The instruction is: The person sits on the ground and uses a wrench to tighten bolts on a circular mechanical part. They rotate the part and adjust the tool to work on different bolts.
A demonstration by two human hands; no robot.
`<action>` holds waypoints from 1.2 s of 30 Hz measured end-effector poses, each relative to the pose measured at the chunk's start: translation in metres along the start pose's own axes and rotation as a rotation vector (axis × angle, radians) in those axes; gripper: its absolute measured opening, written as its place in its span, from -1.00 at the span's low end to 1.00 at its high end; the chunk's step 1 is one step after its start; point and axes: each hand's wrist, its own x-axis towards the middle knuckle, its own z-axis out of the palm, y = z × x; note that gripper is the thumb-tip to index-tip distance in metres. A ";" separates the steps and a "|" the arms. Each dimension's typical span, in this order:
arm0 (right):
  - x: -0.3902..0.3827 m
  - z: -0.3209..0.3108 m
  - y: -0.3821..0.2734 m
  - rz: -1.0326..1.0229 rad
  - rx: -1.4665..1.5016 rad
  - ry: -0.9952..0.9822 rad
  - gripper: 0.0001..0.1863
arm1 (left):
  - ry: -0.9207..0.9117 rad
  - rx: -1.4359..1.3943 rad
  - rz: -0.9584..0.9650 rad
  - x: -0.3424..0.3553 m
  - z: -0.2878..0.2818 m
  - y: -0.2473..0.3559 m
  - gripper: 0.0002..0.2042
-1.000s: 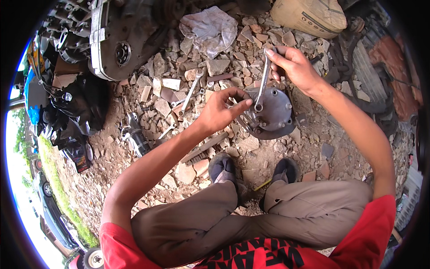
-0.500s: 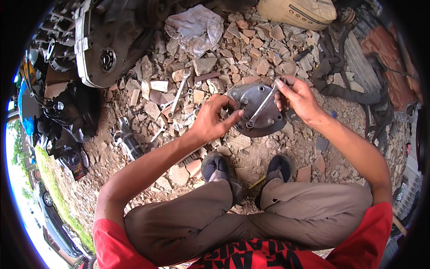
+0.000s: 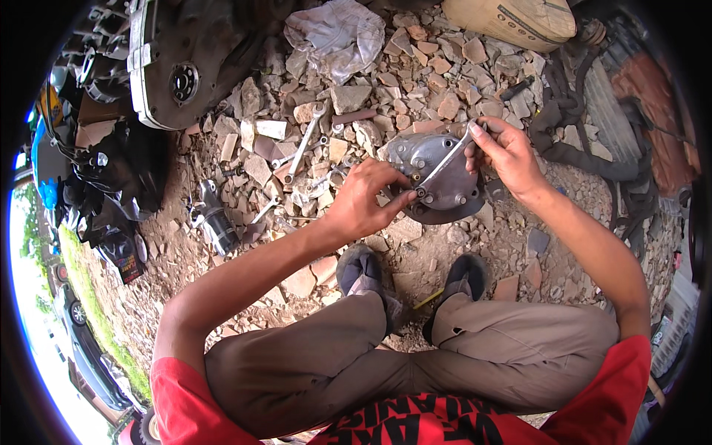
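Observation:
A grey metal housing cover (image 3: 449, 185) with several bolts around it rests on the rubble ahead of my shoes. A slim silver wrench (image 3: 448, 159) slants across it, its lower end over a bolt near the left side. My right hand (image 3: 506, 152) pinches the wrench's upper end between thumb and fingers. On the left, my left hand (image 3: 368, 194) is curled at the cover's edge, thumb and fingers closed at the wrench's lower end. The fingertips partly hide that bolt.
Another wrench (image 3: 305, 144) lies on the broken tiles to the left, near a dark cylindrical part (image 3: 216, 222). A big engine block (image 3: 196, 67) stands at the far left. Beyond are a dirty cloth (image 3: 337, 37) and a tan sack (image 3: 519, 21); dark hoses (image 3: 564, 141) lie at right.
My left thumb and fingers have moved in against the wrench's lower end. The whole view has shifted slightly; the wrench keeps about the same slant across the cover.

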 end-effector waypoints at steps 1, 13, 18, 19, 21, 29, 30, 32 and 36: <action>0.001 -0.002 0.001 -0.005 -0.009 0.006 -0.76 | 0.010 0.015 -0.011 -0.001 0.003 0.000 -0.72; 0.009 -0.001 -0.015 0.017 -0.315 -0.050 -0.74 | -0.007 -0.388 -0.501 -0.008 0.008 0.023 -0.73; 0.015 -0.006 -0.025 0.058 -0.480 -0.084 -0.71 | 0.034 -0.365 -0.439 -0.009 0.010 0.018 -0.77; 0.014 -0.007 -0.024 0.043 -0.485 -0.077 -0.71 | 0.033 -0.374 -0.429 -0.008 0.010 0.019 -0.77; 0.013 -0.009 -0.022 0.027 -0.477 -0.060 -0.70 | 0.019 -0.382 -0.445 -0.007 0.010 0.020 -0.78; 0.011 -0.011 -0.021 0.032 -0.454 -0.062 -0.74 | 0.031 -0.359 -0.432 -0.009 0.012 0.022 -0.79; 0.011 -0.010 -0.021 0.032 -0.448 -0.059 -0.73 | 0.035 -0.368 -0.426 -0.009 0.012 0.022 -0.79; 0.010 -0.009 -0.020 0.030 -0.437 -0.053 -0.72 | 0.042 -0.375 -0.416 -0.009 0.012 0.021 -0.79; 0.009 -0.011 -0.028 0.024 -0.381 -0.129 -0.78 | 0.004 -0.484 -0.471 -0.009 0.008 0.024 -0.79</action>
